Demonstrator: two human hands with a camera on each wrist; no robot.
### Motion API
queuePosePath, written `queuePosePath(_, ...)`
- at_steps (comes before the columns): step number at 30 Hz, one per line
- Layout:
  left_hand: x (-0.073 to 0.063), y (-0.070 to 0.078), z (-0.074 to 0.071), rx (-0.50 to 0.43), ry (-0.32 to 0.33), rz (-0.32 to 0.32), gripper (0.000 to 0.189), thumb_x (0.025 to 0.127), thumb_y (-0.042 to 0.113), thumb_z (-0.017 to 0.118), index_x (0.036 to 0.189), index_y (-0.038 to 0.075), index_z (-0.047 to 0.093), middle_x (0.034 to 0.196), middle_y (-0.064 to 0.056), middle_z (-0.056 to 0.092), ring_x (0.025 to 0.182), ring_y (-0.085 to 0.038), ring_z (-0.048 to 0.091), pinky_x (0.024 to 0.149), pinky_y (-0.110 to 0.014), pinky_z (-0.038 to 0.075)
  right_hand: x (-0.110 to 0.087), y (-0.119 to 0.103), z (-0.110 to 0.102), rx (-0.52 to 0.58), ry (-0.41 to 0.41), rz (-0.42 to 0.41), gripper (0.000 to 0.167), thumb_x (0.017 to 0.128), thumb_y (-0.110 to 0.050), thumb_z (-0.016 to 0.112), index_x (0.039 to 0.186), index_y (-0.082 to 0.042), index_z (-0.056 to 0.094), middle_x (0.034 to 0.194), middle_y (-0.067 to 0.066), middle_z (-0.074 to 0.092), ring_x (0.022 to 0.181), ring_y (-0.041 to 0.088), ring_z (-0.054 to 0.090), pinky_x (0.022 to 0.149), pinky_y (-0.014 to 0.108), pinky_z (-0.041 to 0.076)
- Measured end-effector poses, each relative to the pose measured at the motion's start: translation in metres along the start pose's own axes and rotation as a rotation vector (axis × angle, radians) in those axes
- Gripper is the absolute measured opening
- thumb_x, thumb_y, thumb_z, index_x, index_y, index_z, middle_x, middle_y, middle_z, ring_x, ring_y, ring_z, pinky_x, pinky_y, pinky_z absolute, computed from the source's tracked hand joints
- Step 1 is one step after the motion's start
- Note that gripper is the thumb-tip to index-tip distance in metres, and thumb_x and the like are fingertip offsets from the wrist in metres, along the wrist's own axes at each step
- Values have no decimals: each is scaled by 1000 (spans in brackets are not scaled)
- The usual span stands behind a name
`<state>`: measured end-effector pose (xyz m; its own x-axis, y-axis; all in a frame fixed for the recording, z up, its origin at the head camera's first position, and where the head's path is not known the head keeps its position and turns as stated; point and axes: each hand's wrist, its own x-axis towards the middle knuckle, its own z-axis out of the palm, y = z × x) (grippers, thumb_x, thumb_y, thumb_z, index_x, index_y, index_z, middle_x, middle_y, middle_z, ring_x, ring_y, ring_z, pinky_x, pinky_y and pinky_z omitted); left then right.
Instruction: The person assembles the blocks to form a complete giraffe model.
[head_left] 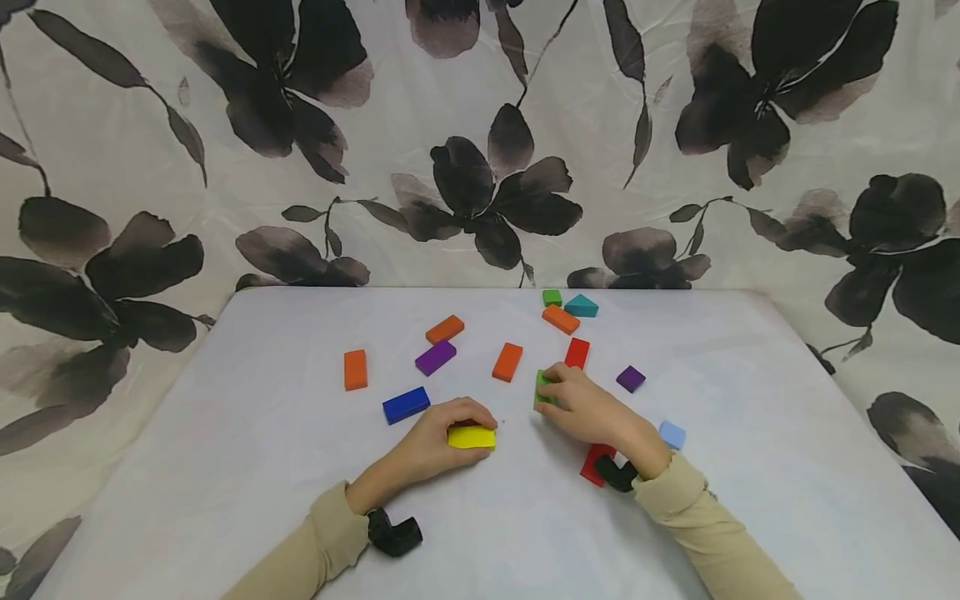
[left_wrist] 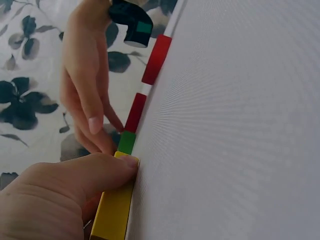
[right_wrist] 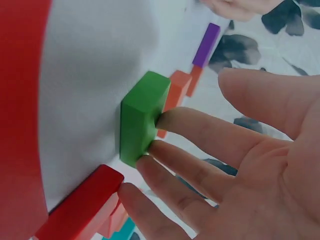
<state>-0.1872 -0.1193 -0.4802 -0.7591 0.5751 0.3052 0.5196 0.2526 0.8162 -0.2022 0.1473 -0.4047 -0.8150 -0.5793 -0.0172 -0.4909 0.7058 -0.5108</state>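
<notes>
My left hand (head_left: 438,429) grips a yellow block (head_left: 471,437) that rests on the white table, thumb on the near side and fingers behind. In the left wrist view the thumb presses the yellow block's (left_wrist: 116,210) end. To the right, my right hand (head_left: 592,408) touches a green block (head_left: 540,392) with its fingertips. The right wrist view shows those fingers almost straight against one side of the green block (right_wrist: 140,120), the thumb well apart from it. By the little finger lies a red block (right_wrist: 82,205).
Beyond the hands lie an orange block (head_left: 507,362), a purple block (head_left: 436,357), a blue block (head_left: 406,405) and a teal triangle (head_left: 581,306). Beneath the right wrist is another red block (head_left: 594,465), with a light blue block (head_left: 672,434) beside it. Floral cloth (head_left: 487,200) hangs behind the table.
</notes>
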Motion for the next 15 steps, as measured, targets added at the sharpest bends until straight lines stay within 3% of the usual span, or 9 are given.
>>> queuePosePath(10,0,5,1,8,-5,-56,32,84,5,78,114,10,69,114,-4,65,108,-24,59,93,-38,48,-3,2,-2,-2,-57,-6,39,98,-16,61,129,8,61,139,24,47,125,39,45,103,51,41)
queuePosePath(15,1,5,1,23,-22,-87,39,85,9,78,122,13,66,117,2,65,108,-17,60,95,-36,48,-4,3,-3,-28,-93,11,42,99,-20,61,132,6,59,144,24,43,130,39,42,105,51,39)
